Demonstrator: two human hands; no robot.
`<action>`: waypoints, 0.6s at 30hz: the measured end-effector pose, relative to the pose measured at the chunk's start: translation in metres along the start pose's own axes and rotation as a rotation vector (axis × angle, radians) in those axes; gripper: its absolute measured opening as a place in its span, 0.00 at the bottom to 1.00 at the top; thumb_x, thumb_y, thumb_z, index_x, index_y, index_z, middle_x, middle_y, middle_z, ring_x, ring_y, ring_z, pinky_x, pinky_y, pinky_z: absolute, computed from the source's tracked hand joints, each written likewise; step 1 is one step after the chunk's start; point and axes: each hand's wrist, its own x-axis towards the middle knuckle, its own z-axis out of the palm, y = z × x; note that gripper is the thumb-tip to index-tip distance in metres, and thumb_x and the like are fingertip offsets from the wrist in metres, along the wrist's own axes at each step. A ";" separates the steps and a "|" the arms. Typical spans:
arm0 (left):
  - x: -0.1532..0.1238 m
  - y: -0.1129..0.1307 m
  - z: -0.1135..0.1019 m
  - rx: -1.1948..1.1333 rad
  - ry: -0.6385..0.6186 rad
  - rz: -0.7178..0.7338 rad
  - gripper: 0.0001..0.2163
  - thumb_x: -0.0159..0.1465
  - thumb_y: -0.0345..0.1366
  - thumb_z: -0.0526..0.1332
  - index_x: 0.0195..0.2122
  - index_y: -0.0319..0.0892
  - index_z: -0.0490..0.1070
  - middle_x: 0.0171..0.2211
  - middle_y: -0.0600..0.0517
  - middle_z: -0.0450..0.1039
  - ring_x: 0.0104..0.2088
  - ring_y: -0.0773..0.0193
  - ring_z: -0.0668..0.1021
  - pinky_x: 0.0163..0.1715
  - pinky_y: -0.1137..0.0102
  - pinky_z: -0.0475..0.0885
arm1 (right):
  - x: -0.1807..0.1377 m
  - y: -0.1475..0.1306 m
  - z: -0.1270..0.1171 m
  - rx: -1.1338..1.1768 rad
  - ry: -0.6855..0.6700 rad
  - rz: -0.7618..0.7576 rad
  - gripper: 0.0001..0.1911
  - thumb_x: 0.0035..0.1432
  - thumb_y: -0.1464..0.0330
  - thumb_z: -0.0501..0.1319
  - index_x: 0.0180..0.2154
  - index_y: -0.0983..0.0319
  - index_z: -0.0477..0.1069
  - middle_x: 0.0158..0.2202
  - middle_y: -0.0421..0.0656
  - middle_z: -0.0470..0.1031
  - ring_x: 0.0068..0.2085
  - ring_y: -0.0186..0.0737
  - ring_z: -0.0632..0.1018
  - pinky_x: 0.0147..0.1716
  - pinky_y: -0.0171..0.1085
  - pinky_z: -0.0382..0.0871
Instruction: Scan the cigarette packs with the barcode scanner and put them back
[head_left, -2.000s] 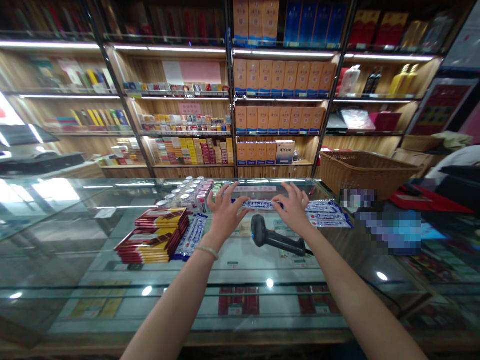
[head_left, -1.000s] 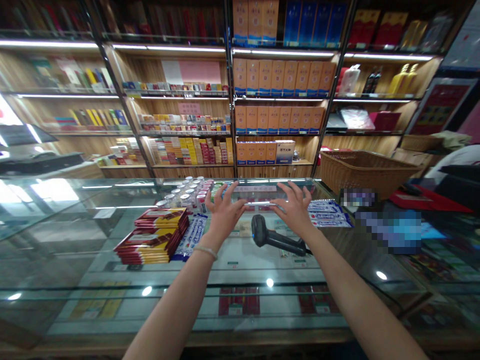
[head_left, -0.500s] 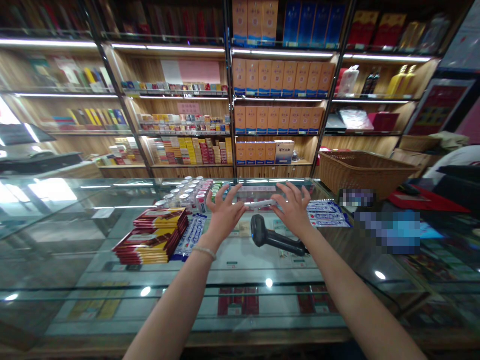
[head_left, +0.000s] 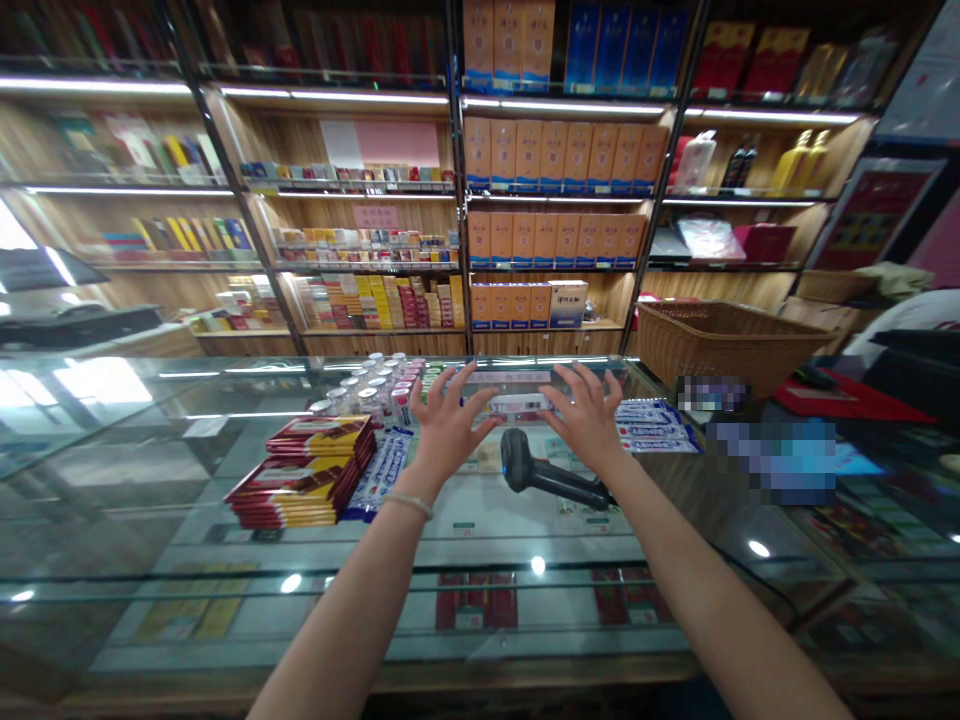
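Observation:
Between my two hands is a slim white packet [head_left: 519, 404] with small print and what looks like a barcode facing me. My left hand [head_left: 450, 412] grips its left end between thumb and forefinger, the other fingers spread upward. The right end is pinched the same way by my right hand [head_left: 586, 412]. Just below the packet, a black handheld barcode scanner [head_left: 551, 480] lies on the glass counter [head_left: 420, 545], its head toward the left and its handle reaching under my right forearm.
Left of my hands are stacked chocolate bars [head_left: 304, 470], blue-and-white packets [head_left: 382, 470] and clear jars [head_left: 375, 385]. More blue-and-white packets [head_left: 652, 428] lie to the right, near a wicker basket [head_left: 720, 345]. Stocked shelves [head_left: 555, 200] fill the back wall.
The packet has been tilted: its thin edge showed before, and its printed face now turns toward me. Both hands stay in nearly the same place; the scanner has not moved.

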 end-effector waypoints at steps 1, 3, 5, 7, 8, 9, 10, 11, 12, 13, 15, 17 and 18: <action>0.000 0.000 0.000 0.005 0.001 0.004 0.15 0.62 0.48 0.68 0.51 0.59 0.78 0.68 0.49 0.65 0.67 0.43 0.63 0.67 0.42 0.41 | 0.000 0.000 0.000 -0.005 0.000 -0.002 0.14 0.66 0.58 0.62 0.51 0.53 0.77 0.64 0.48 0.70 0.68 0.53 0.62 0.67 0.58 0.37; 0.000 0.000 -0.001 0.012 0.008 0.004 0.13 0.63 0.48 0.68 0.49 0.59 0.78 0.68 0.50 0.65 0.67 0.44 0.63 0.67 0.41 0.42 | 0.000 -0.001 -0.001 -0.011 -0.003 -0.005 0.15 0.66 0.58 0.62 0.52 0.52 0.77 0.64 0.47 0.70 0.67 0.53 0.61 0.67 0.58 0.37; 0.000 0.000 -0.001 0.013 0.013 -0.002 0.12 0.63 0.48 0.68 0.47 0.59 0.79 0.68 0.51 0.64 0.67 0.44 0.63 0.67 0.41 0.42 | 0.000 -0.001 -0.001 -0.010 -0.010 -0.006 0.15 0.66 0.58 0.62 0.52 0.52 0.77 0.65 0.47 0.70 0.67 0.53 0.61 0.67 0.58 0.36; -0.001 0.000 0.000 0.011 0.012 -0.007 0.11 0.63 0.47 0.68 0.47 0.59 0.79 0.68 0.51 0.64 0.67 0.43 0.62 0.67 0.41 0.42 | -0.001 -0.002 -0.001 -0.006 -0.016 -0.003 0.16 0.66 0.58 0.62 0.53 0.52 0.77 0.65 0.47 0.69 0.68 0.53 0.61 0.67 0.58 0.37; -0.001 0.000 0.000 0.010 0.012 -0.008 0.11 0.63 0.47 0.68 0.47 0.58 0.79 0.68 0.50 0.64 0.67 0.43 0.62 0.67 0.41 0.42 | -0.001 -0.002 -0.001 -0.003 -0.020 -0.001 0.16 0.66 0.58 0.62 0.53 0.52 0.77 0.65 0.48 0.69 0.68 0.53 0.61 0.67 0.58 0.37; -0.001 0.000 0.000 0.009 0.013 -0.008 0.11 0.63 0.47 0.68 0.46 0.58 0.80 0.69 0.50 0.64 0.67 0.43 0.62 0.67 0.41 0.43 | -0.001 -0.002 -0.001 0.001 -0.026 0.003 0.16 0.66 0.58 0.62 0.53 0.52 0.76 0.65 0.48 0.69 0.68 0.54 0.61 0.67 0.58 0.36; -0.001 0.000 0.000 0.009 0.015 -0.009 0.11 0.63 0.48 0.68 0.46 0.58 0.80 0.68 0.50 0.64 0.67 0.43 0.62 0.66 0.41 0.43 | -0.002 -0.003 -0.001 0.005 -0.035 0.007 0.16 0.66 0.58 0.62 0.53 0.52 0.76 0.66 0.48 0.68 0.68 0.54 0.60 0.67 0.58 0.37; -0.001 0.000 0.001 0.008 0.018 -0.011 0.11 0.63 0.48 0.68 0.46 0.58 0.80 0.68 0.50 0.64 0.67 0.43 0.62 0.66 0.40 0.43 | -0.001 -0.004 -0.001 0.008 -0.047 0.013 0.17 0.66 0.58 0.62 0.53 0.52 0.76 0.66 0.48 0.67 0.68 0.54 0.60 0.67 0.59 0.37; -0.001 0.000 0.001 0.007 0.020 -0.014 0.10 0.63 0.48 0.68 0.46 0.58 0.80 0.68 0.50 0.64 0.67 0.42 0.62 0.66 0.40 0.43 | 0.000 -0.005 -0.002 0.009 -0.066 0.019 0.17 0.65 0.58 0.62 0.54 0.53 0.76 0.67 0.49 0.66 0.69 0.55 0.59 0.67 0.59 0.37; -0.001 0.000 0.001 0.006 0.020 -0.020 0.10 0.63 0.47 0.68 0.45 0.58 0.80 0.68 0.50 0.64 0.67 0.42 0.62 0.66 0.40 0.43 | 0.001 -0.007 -0.003 0.009 -0.089 0.026 0.17 0.65 0.58 0.62 0.54 0.53 0.76 0.68 0.49 0.65 0.69 0.56 0.59 0.68 0.59 0.37; -0.001 -0.001 0.002 0.004 0.021 -0.034 0.10 0.63 0.46 0.69 0.46 0.58 0.80 0.68 0.50 0.64 0.67 0.41 0.63 0.66 0.40 0.43 | 0.005 -0.010 -0.005 0.005 -0.144 0.042 0.18 0.65 0.58 0.62 0.55 0.53 0.76 0.69 0.49 0.63 0.70 0.57 0.57 0.68 0.60 0.39; -0.001 -0.002 0.002 0.004 0.029 -0.047 0.10 0.63 0.46 0.68 0.46 0.58 0.80 0.68 0.49 0.65 0.67 0.41 0.62 0.66 0.39 0.44 | 0.010 -0.014 -0.008 -0.003 -0.201 0.067 0.21 0.66 0.58 0.61 0.58 0.53 0.73 0.71 0.50 0.59 0.71 0.57 0.55 0.68 0.61 0.41; -0.001 -0.003 0.002 0.003 0.036 -0.052 0.10 0.63 0.46 0.68 0.46 0.58 0.80 0.68 0.49 0.65 0.67 0.41 0.62 0.66 0.39 0.44 | 0.011 -0.016 -0.009 -0.005 -0.225 0.082 0.23 0.66 0.58 0.60 0.60 0.53 0.71 0.72 0.50 0.57 0.72 0.58 0.54 0.68 0.62 0.42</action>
